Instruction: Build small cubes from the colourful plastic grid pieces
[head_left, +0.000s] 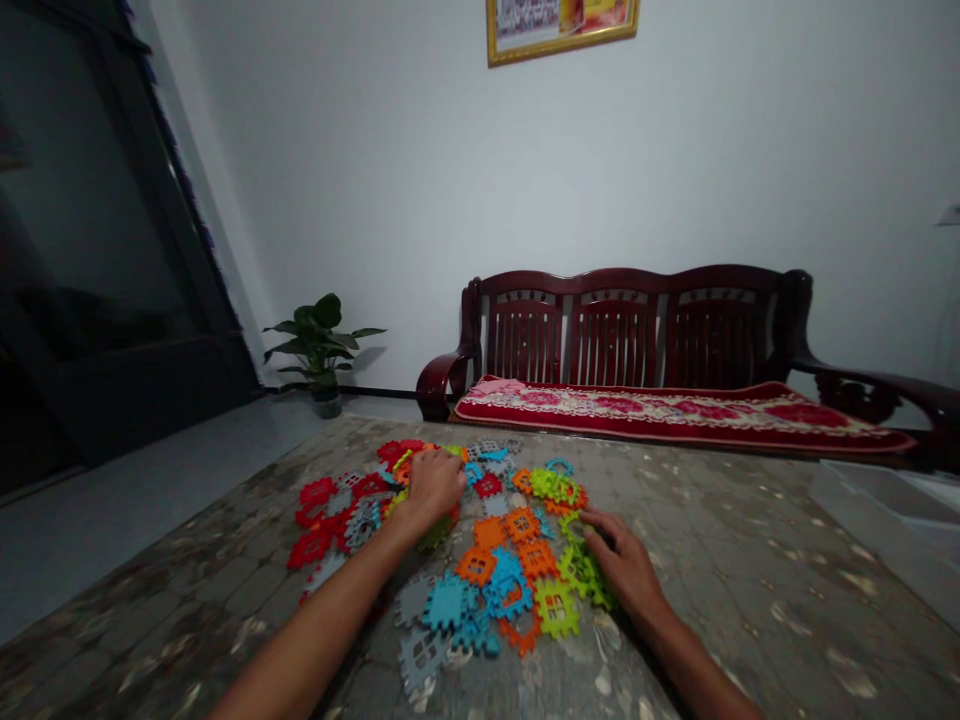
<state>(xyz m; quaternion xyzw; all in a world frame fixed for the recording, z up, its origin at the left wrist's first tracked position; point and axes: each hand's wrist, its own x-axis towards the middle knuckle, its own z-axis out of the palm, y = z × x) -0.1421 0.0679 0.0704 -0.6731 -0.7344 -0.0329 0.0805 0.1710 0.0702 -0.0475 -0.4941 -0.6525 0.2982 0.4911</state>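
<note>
Several flat plastic interlocking tiles in red, orange, green, blue and grey lie heaped on a stone-patterned table (750, 560). My left hand (433, 487) reaches over the far middle of the heap, its fingers curled down onto the tiles near an orange one; what it grips is hidden. My right hand (626, 565) rests at the heap's right edge, fingers lying flat and slightly spread on the green tiles (581, 572). Orange tiles (521, 524) and blue tiles (450, 602) lie between the two hands. Red tiles (315, 545) lie at the left.
A dark wooden bench (637, 330) with a red patterned cushion (675, 412) stands behind the table. A potted plant (321, 350) sits on the floor at the wall. A dark glass door (90, 250) fills the left. A pale tray edge (877, 500) shows at the right.
</note>
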